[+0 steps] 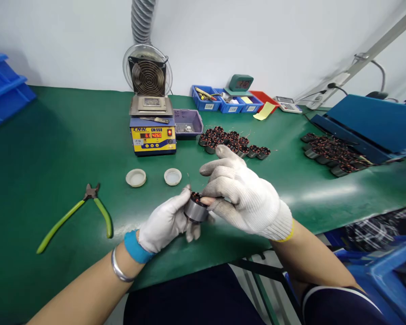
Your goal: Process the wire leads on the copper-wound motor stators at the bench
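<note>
Gloved left hand (pixel 165 222) grips one wound stator (pixel 196 207) just above the tabletop (pixel 54 153) edge; the right hand (pixel 240 194) pinches its copper wires. Judging by this, work is midway: stator batches (pixel 233 142) wait behind, cutters (pixel 77 214) lie unused.

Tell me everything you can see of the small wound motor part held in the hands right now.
The wound motor stator is a short cylinder with a smooth grey metallic wall and copper-red windings showing at its upper face, which tilts away from the camera. It is held above the green mat's near edge. The gloved left hand grips it from below and the side; a bare fingertip of the gloved right hand touches its top. A thin wire stands up just behind it.
</note>
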Motion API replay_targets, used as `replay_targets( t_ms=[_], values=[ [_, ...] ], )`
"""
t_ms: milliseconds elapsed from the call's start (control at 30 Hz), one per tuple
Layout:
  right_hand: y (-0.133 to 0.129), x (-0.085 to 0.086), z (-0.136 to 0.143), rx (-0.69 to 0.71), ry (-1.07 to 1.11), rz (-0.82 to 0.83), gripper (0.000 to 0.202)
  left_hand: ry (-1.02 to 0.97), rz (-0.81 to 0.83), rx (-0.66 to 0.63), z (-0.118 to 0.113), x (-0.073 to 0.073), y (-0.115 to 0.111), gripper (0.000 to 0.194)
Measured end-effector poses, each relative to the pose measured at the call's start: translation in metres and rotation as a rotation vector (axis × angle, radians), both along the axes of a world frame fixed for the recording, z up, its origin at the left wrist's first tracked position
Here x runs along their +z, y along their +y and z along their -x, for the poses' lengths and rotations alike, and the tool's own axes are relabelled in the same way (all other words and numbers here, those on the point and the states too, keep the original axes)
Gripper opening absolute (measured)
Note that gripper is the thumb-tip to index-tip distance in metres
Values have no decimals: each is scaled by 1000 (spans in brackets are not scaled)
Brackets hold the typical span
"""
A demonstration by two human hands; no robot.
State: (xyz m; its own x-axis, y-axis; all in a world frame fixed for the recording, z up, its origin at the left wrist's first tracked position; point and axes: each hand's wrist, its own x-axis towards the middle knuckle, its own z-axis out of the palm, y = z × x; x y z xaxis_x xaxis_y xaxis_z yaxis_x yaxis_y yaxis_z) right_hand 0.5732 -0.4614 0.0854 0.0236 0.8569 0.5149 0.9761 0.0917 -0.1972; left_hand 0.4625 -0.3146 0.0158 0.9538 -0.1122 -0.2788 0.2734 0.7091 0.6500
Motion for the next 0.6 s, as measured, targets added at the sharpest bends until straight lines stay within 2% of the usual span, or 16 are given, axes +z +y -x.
replay_targets(
  t_ms=[100, 133, 167, 200, 267, 333, 400, 500, 600],
  values=[
    [-1, 5, 3, -1, 34, -30, 5, -88, 44, 346, 2, 6, 4, 25],
    [0, 8, 4, 12, 49, -33, 5, -82, 43, 419, 1, 7, 6, 32],
    [0, 10, 5, 30, 60, -34, 6, -62, 34, 438, -1, 7, 6, 39],
    [1, 12, 6, 52, 64, -29, 6, -32, 26, 408, -2, 5, 6, 44],
    [3, 12, 6, 89, 51, -16, 6, 19, 8, 242, -4, 1, 4, 45],
    [3, 8, 4, 99, 47, -13, 6, 37, -25, 44, -3, -2, 0, 47],
    [2, 1, 1, 77, 93, -17, 6, 18, -48, -64, 1, -2, -2, 49],
    [0, -12, 0, 26, 265, -103, 8, -26, -41, -19, 5, 4, -1, 48],
    [3, -27, 2, 7, 488, -237, 16, -51, -152, 21, 6, 9, -2, 64]
  ],
)
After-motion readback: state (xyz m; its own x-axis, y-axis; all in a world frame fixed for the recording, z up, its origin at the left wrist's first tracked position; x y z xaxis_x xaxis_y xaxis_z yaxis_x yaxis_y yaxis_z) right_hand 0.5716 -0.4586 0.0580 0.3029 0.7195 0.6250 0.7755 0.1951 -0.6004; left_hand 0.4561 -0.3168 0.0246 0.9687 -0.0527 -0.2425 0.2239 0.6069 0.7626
